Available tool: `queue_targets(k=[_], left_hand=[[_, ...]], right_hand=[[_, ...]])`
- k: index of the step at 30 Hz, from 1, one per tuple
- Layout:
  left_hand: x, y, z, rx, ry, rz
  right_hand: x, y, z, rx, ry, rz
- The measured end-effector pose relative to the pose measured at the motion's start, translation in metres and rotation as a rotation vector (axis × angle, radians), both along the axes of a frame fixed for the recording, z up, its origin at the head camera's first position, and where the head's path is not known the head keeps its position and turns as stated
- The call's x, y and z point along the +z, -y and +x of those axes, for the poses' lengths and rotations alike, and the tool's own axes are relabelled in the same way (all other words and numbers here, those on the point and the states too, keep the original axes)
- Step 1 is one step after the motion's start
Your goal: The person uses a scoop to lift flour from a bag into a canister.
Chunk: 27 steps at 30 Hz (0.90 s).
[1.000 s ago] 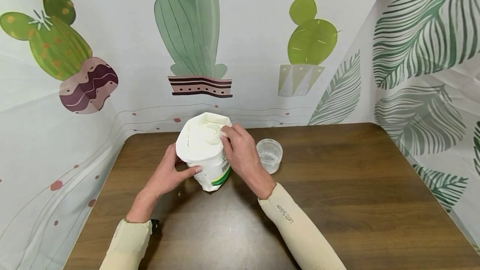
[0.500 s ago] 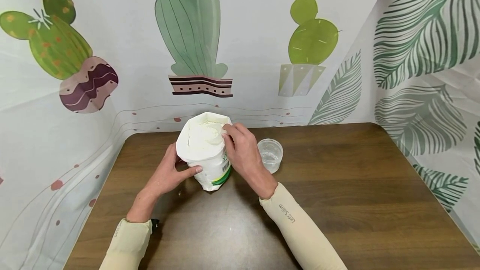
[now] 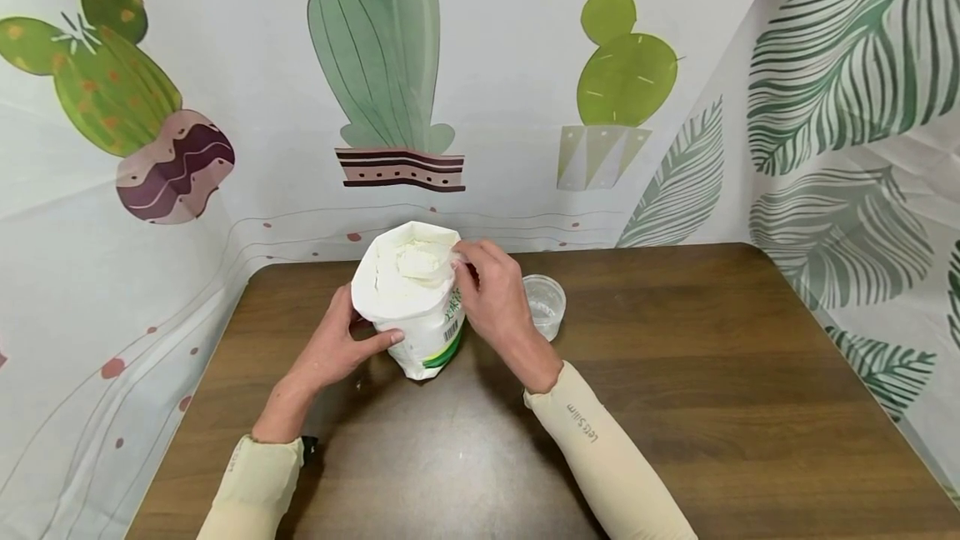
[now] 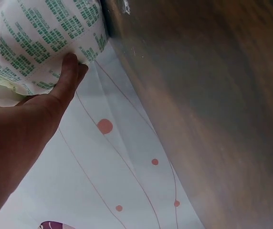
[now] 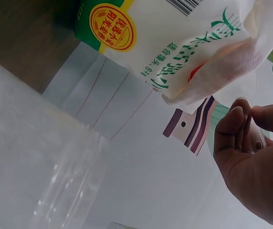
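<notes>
A white paper flour bag (image 3: 438, 330) with green print stands with its top spread wide, showing pale flour (image 3: 405, 273) inside. My left hand (image 3: 330, 352) grips its near left side, thumb on the front and fingers round the side. From the left wrist view, fingertips press the green-printed paper. My right hand (image 3: 495, 294) is at the bag's right rim, thumb and fingers pinching the handle of a clear plastic scoop (image 5: 241, 88). The scoop's bowl is over the flour and hard to make out against it.
A clear round plastic tub (image 3: 553, 311) stands right of the bag, partly behind my right wrist; it looms large in the right wrist view. A wooden table (image 3: 712, 373) carries everything. A cloth with printed cacti (image 3: 517, 90) hangs close behind.
My right hand has moved slightly right and up with the scoop, toward the bag's right rim. My left hand holds the bag in the same place.
</notes>
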<state>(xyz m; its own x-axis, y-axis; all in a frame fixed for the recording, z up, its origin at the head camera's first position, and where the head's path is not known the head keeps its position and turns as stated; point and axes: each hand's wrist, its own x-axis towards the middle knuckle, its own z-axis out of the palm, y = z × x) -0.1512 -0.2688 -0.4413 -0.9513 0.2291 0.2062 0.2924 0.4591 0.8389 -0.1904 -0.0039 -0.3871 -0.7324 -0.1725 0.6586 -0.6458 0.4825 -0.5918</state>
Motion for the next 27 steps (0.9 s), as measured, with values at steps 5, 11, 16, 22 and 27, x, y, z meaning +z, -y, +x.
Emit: queue_targets(k=[5, 11, 16, 22, 27], left_hand=[[0.001, -0.001, 0.001, 0.007, 0.004, -0.004], [0.004, -0.001, 0.001, 0.003, -0.006, 0.001], [0.004, -0.001, 0.0, 0.0, 0.0, 0.008], [0.001, 0.0, 0.0, 0.006, 0.006, -0.01], [0.0, 0.001, 0.0, 0.008, 0.011, -0.003]], right_hand=[[0.003, -0.003, 0.0, -0.008, -0.003, -0.018], [0.004, -0.007, 0.0, -0.01, -0.005, -0.038], [0.005, -0.009, 0.001, -0.01, 0.011, -0.046], [0.007, -0.012, 0.003, -0.013, 0.021, -0.052], [0.009, -0.014, 0.005, -0.012, 0.011, -0.059]])
